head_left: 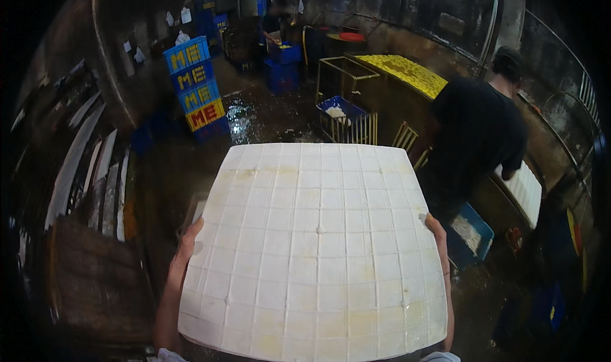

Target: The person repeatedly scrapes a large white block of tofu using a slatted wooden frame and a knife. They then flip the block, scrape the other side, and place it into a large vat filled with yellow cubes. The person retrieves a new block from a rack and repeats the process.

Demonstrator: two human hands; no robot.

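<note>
A large white board (305, 252), marked with a grid of raised lines and faint yellow stains, is held up in front of my body. My left hand (190, 238) grips its left edge, the thumb showing at the rim. On the opposite edge, my right hand (437, 230) holds it at about the same height. Most of the fingers of both hands are hidden behind or under the board. It tilts away from me and covers the floor directly below.
Stacked lettered crates (194, 87) stand ahead-left. A person in black (479, 128) bends at the right, near another white board (522, 195) and a blue crate (470, 235). Yellow pieces fill a long vat (403, 70). Wet floor (267, 118) lies ahead; another person (273, 25) stands far back.
</note>
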